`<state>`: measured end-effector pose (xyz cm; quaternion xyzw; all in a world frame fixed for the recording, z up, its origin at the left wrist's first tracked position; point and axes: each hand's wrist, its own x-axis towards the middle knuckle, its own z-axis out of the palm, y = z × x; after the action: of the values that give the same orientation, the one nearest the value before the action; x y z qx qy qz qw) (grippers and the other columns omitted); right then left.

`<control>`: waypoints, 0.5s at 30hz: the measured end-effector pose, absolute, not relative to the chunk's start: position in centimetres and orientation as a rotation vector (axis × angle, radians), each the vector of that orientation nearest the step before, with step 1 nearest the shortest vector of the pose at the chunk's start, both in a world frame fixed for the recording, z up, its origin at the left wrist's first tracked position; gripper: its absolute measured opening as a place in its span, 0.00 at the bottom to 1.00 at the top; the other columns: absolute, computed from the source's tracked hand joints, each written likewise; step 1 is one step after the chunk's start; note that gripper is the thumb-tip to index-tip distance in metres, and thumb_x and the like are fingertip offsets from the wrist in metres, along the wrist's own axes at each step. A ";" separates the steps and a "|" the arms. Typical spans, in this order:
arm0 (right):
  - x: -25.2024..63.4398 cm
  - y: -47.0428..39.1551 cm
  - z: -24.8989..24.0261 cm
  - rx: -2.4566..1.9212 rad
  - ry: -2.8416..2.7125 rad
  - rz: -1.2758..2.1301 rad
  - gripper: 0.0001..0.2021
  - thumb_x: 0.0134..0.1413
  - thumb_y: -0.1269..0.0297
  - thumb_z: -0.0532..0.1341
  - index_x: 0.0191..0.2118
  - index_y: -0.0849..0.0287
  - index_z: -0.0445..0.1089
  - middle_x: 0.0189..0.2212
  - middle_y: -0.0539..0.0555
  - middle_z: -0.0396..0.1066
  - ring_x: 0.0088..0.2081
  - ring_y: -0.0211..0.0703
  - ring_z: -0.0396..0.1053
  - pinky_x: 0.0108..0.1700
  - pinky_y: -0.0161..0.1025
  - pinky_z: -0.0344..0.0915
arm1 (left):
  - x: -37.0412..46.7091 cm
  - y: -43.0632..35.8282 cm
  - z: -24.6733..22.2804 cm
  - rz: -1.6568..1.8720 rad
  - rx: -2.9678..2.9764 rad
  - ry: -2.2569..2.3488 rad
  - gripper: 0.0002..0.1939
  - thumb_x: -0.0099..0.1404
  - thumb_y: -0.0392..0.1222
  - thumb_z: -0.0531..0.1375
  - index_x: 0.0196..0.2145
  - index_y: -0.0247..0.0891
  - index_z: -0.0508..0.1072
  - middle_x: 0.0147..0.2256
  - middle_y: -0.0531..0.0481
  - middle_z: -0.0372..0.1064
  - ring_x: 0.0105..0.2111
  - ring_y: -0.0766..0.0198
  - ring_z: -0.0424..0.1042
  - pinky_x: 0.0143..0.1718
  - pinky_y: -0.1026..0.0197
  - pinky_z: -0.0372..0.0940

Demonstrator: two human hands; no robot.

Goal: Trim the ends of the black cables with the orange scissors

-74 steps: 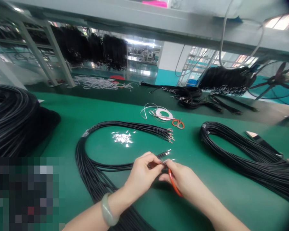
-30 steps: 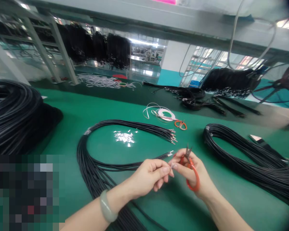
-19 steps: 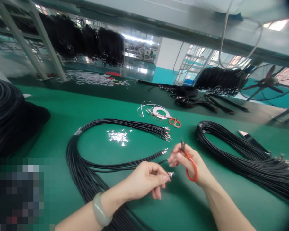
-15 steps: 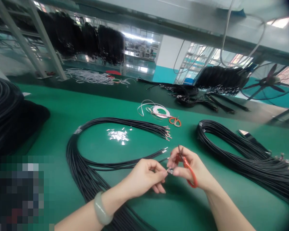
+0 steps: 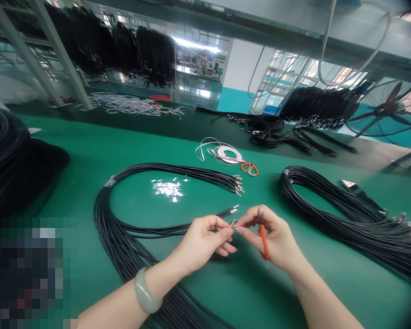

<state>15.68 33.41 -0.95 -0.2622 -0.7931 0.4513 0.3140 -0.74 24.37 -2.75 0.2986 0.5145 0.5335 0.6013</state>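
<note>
At the far left, a thick coil of black cable [image 5: 2, 155] sits on the green tabletop [image 5: 99, 144], a dark heap [image 5: 50, 157] just beside it. Past 2 slanting grey posts [image 5: 56, 50], black cables hang in a row [image 5: 154, 55] in the background, and tangled white strands [image 5: 123, 104] lie on the dark strip behind the green surface. Next comes a curved cable bundle [image 5: 106, 214], bound near its bend by a clear wrap [image 5: 110, 181]; its upper branch ends in bare, coppery tips, and a few cables of its lower branch pass behind the left hand [image 5: 205, 242]. Inside the curve lies a scatter of shiny scraps [image 5: 167, 188]. The left hand, below a pale green bangle [image 5: 147, 291], pinches a small cable end [image 5: 233, 224] between thumb and forefinger, in front of the bundle's lower tips. Farther back, a white ring [image 5: 229, 154] touches a pair of orange-handled scissors [image 5: 249, 169]. The right hand [image 5: 272, 235] grips orange-handled snips [image 5: 265, 242], blades upward, while its thumb and forefinger meet the same cable end; the exact contact is too small to tell. Rightward, loose black cables [image 5: 267, 132] lie behind, a looped bundle [image 5: 329, 219] rests nearer, and a large fan [image 5: 385, 109] stands beyond.
</note>
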 end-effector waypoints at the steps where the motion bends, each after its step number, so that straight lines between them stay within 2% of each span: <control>1: 15.7 33.5 -0.9 -0.686 -2.096 1.177 0.07 0.53 0.65 0.66 0.34 0.55 0.66 0.31 0.52 0.73 0.32 0.42 0.71 0.37 0.40 0.68 | -0.8 24.4 -2.7 1.244 0.681 1.174 0.17 0.56 0.49 0.67 0.33 0.33 0.70 0.25 0.50 0.73 0.26 0.61 0.78 0.26 0.65 0.70; 4: 15.6 34.3 -1.1 -0.707 -2.051 1.129 0.07 0.52 0.64 0.66 0.35 0.55 0.66 0.30 0.51 0.72 0.32 0.41 0.69 0.36 0.39 0.68 | -1.0 24.2 -2.4 1.277 0.710 1.152 0.16 0.57 0.49 0.67 0.32 0.33 0.72 0.26 0.51 0.73 0.27 0.62 0.77 0.29 0.65 0.69; 9: 11.5 36.3 -1.2 -0.671 -2.149 1.230 0.07 0.53 0.64 0.63 0.36 0.56 0.64 0.30 0.50 0.71 0.31 0.40 0.70 0.34 0.37 0.68 | -0.8 23.6 -2.0 1.251 0.913 1.170 0.11 0.58 0.43 0.65 0.36 0.32 0.78 0.28 0.48 0.75 0.29 0.67 0.72 0.35 0.65 0.66; 13: 4.7 37.1 -1.1 -0.437 -2.338 1.259 0.08 0.50 0.70 0.62 0.38 0.56 0.66 0.31 0.49 0.73 0.32 0.39 0.71 0.37 0.36 0.67 | -0.5 23.0 -1.9 1.148 0.875 1.199 0.16 0.57 0.48 0.65 0.38 0.33 0.77 0.28 0.47 0.75 0.20 0.71 0.66 0.22 0.67 0.62; 15: 1.4 37.2 -1.6 -0.415 -2.355 1.229 0.09 0.48 0.70 0.63 0.38 0.55 0.67 0.30 0.47 0.73 0.30 0.38 0.70 0.37 0.36 0.65 | -0.5 23.0 -1.9 1.152 0.836 1.186 0.18 0.55 0.50 0.66 0.37 0.32 0.77 0.26 0.48 0.73 0.18 0.71 0.65 0.21 0.67 0.62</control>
<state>1.36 37.19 -1.60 -0.1503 -0.8536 0.4454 0.2244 -0.47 22.97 -1.94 0.3608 0.5116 0.4972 0.6008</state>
